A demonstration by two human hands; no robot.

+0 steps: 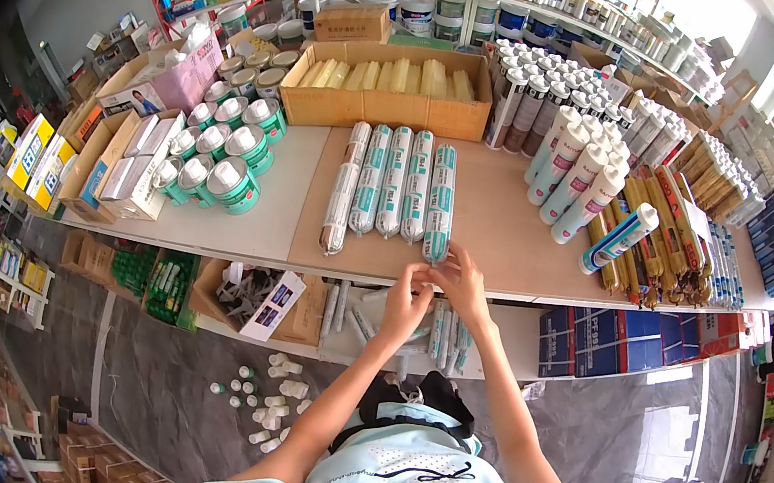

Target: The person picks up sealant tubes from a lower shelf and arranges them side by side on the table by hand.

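Observation:
Several white-and-teal sealant sausage packs (393, 184) lie side by side on the brown counter board, their lower ends toward me. The rightmost sealant sausage pack (441, 195) reaches a little closer to me than those beside it. At its near end my right hand (463, 284) is closed, with fingertips on the wrapper. Just left of that end, my left hand (411, 296) has its thumb and fingers pinched together close to the right fingertips. Whatever sits between the left fingertips is too small to make out.
Behind the packs stands a cardboard box (385, 109) of yellowish sticks. Teal-and-white cans (232, 184) occupy the left side. Sealant cartridges (582, 184) and gold sausage packs (666, 239) stand or lie at right. A lower shelf holds blue boxes (604, 341); white bottles (273, 402) are on the floor.

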